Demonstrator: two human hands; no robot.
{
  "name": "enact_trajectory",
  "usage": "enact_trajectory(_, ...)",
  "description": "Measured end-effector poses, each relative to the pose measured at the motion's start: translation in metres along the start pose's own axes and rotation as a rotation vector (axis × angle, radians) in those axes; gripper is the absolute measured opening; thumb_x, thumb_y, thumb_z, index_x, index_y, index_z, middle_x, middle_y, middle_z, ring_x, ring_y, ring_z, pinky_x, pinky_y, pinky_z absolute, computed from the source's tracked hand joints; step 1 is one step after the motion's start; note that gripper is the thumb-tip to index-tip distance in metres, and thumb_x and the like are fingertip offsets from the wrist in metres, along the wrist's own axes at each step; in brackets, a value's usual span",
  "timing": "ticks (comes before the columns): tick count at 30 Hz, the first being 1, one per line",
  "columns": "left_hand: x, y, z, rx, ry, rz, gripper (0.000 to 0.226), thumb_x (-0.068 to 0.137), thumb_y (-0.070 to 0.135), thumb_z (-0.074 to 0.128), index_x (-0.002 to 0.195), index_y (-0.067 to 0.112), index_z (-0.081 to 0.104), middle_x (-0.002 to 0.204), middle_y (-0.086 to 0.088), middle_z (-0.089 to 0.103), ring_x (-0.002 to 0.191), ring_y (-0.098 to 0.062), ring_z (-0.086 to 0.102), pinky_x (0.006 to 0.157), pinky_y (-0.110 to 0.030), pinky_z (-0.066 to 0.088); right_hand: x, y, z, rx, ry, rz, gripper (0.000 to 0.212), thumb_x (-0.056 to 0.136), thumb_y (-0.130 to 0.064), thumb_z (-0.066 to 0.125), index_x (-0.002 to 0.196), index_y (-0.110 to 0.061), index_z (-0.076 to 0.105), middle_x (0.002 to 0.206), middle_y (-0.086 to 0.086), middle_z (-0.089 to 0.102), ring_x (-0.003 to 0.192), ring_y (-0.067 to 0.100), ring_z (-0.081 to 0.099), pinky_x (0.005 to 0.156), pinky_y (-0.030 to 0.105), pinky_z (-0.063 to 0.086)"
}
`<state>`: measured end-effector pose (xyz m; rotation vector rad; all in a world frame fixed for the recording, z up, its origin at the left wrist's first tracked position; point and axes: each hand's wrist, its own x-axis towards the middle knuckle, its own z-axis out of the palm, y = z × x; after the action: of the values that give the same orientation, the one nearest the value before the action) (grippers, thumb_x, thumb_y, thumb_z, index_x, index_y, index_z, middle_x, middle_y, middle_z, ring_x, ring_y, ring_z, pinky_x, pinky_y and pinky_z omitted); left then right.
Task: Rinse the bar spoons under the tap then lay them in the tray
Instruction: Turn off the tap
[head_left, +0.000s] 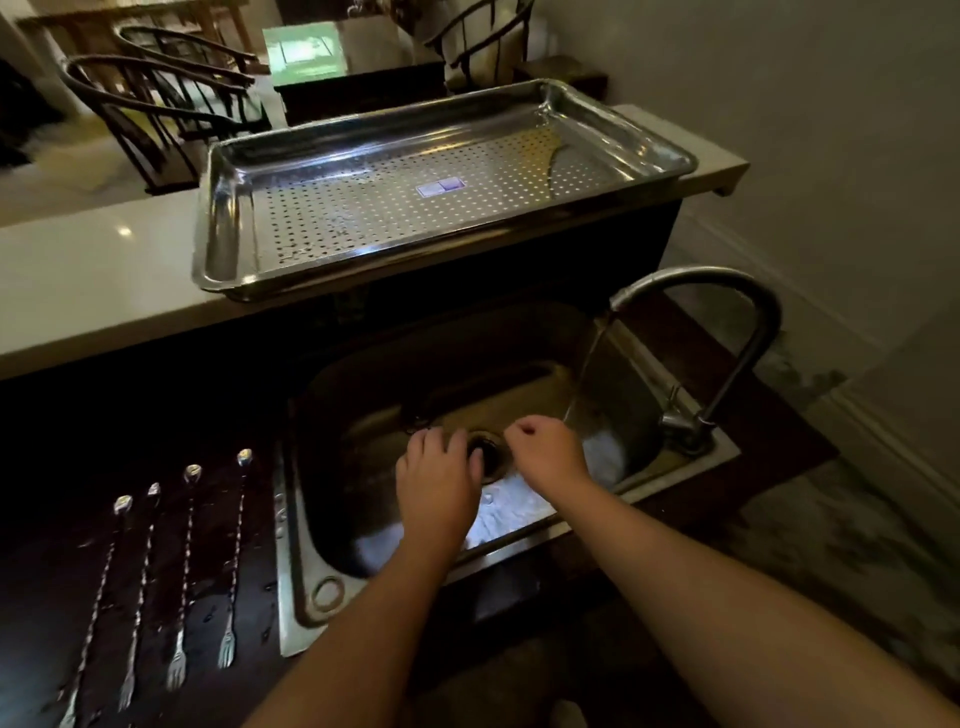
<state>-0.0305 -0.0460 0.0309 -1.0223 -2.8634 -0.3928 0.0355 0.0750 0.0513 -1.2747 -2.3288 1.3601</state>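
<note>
Both forearms reach forward over the sink (311, 519). The left hand (439, 478) hangs palm down above the drain (485, 449), fingers (457, 441) curled loosely and gripping nothing I can make out. The right hand (545, 452) is closed in a loose fist just left of the stream from the tap (701, 291) (water is running). Four spoons (156, 582) lie on the dark bench well left of the fingers. The tray (218, 228) sits beyond, on the pale bench.
</note>
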Motion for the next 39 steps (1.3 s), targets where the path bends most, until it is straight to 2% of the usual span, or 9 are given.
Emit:
enact_trajectory(7,-0.004,0.051,0.022,-0.019,0.047,0.026,0.029,0.09,0.037,0.054,0.11,0.02,0.064,0.113,-0.003,0.063,0.11,-0.024,0.055,0.082,-0.036,0.046,0.015,0.046,-0.044,0.027,0.021,0.067,0.021,0.089,-0.031,0.05,0.087,-0.019,0.068,0.077,-0.001,0.063,0.078,0.021,0.06,0.07,0.033,0.047)
enact_trajectory(14,-0.006,0.066,0.039,-0.001,0.097,-0.007,0.029,0.085,0.035,0.062,0.108,0.016,0.065,0.112,-0.007,0.065,0.106,-0.026,0.059,0.078,-0.038,0.049,0.022,0.064,-0.066,-0.095,0.056,0.024,0.025,0.09,-0.027,0.052,0.1,-0.013,0.07,0.099,0.009,0.071,0.087,0.024,0.061,0.081,0.037,0.051)
enact_trajectory(18,-0.005,0.07,0.053,0.01,0.093,0.016,0.028,0.084,0.033,0.064,0.105,0.014,0.066,0.109,-0.008,0.066,0.103,-0.027,0.061,0.077,-0.038,0.05,0.028,0.071,-0.079,-0.177,0.166,-0.009,0.04,0.091,-0.027,0.051,0.128,-0.013,0.059,0.132,0.011,0.051,0.11,0.029,0.056,0.091,0.039,0.048)
enact_trajectory(23,-0.009,0.074,0.07,-0.003,0.021,0.012,0.035,0.088,0.036,0.058,0.114,0.012,0.064,0.118,-0.011,0.064,0.111,-0.029,0.058,0.084,-0.041,0.048,0.036,0.076,-0.093,-0.196,0.32,-0.012,0.055,0.09,-0.028,0.053,0.142,-0.015,0.04,0.154,0.007,0.022,0.131,0.029,0.042,0.095,0.04,0.044)
enact_trajectory(27,-0.012,0.074,0.078,-0.037,-0.053,-0.009,0.042,0.094,0.042,0.043,0.126,0.017,0.056,0.132,-0.007,0.054,0.125,-0.024,0.046,0.096,-0.039,0.041,0.048,0.077,-0.102,-0.205,0.338,0.032,0.06,0.089,-0.029,0.055,0.144,-0.014,0.037,0.157,0.009,0.018,0.134,0.033,0.04,0.099,0.042,0.042)
enact_trajectory(29,-0.013,0.073,0.078,-0.044,-0.039,-0.004,0.041,0.093,0.041,0.046,0.124,0.016,0.057,0.131,-0.008,0.056,0.124,-0.025,0.048,0.094,-0.04,0.042,0.053,0.078,-0.105,-0.202,0.315,0.073,0.055,0.09,-0.031,0.054,0.141,-0.013,0.043,0.156,0.009,0.024,0.132,0.032,0.042,0.1,0.042,0.041)
enact_trajectory(34,-0.014,0.072,0.079,-0.062,0.006,-0.019,0.038,0.092,0.037,0.048,0.121,0.014,0.06,0.127,-0.009,0.058,0.12,-0.026,0.051,0.09,-0.04,0.045,0.055,0.08,-0.112,-0.164,0.328,0.065,0.048,0.09,-0.03,0.055,0.134,-0.015,0.049,0.143,0.006,0.038,0.114,0.032,0.054,0.089,0.04,0.041)
enact_trajectory(37,-0.015,0.073,0.079,-0.071,0.01,-0.031,0.038,0.091,0.036,0.049,0.119,0.014,0.06,0.126,-0.008,0.059,0.118,-0.025,0.053,0.09,-0.04,0.046,0.04,0.083,-0.101,-0.245,0.373,0.0,0.043,0.087,-0.026,0.057,0.128,-0.011,0.052,0.142,0.009,0.037,0.116,0.033,0.052,0.086,0.036,0.038)
enact_trajectory(39,-0.015,0.073,0.079,-0.075,0.009,-0.04,0.038,0.091,0.036,0.048,0.12,0.015,0.06,0.126,-0.008,0.059,0.118,-0.025,0.053,0.09,-0.04,0.045,0.032,0.086,-0.095,-0.281,0.378,-0.04,0.04,0.087,-0.023,0.058,0.124,-0.008,0.053,0.145,0.011,0.033,0.122,0.034,0.047,0.094,0.038,0.041)
